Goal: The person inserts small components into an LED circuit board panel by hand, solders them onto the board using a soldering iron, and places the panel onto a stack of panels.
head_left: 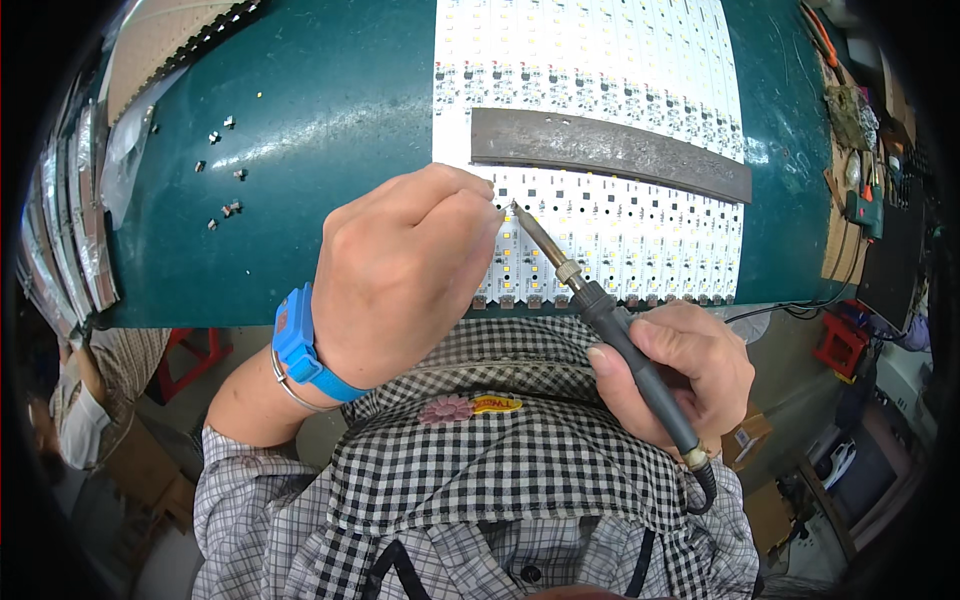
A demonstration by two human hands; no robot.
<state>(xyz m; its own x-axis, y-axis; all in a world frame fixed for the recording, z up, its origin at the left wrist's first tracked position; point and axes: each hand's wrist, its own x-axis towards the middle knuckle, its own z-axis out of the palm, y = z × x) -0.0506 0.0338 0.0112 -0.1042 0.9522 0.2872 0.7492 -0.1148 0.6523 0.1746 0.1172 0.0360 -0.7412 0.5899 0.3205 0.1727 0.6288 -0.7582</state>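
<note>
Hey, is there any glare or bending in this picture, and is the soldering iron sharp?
Head view: pale glare streaks the green table left of the white boards, which look washed out toward the top; head view: the stacked strips at far left bow, and the corners go black; head view: the soldering iron looks fairly sharp.

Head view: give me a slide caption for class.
Right hand holding a soldering iron over white circuit boards, left hand close to its tip, dark bar lying across the boards.
</note>
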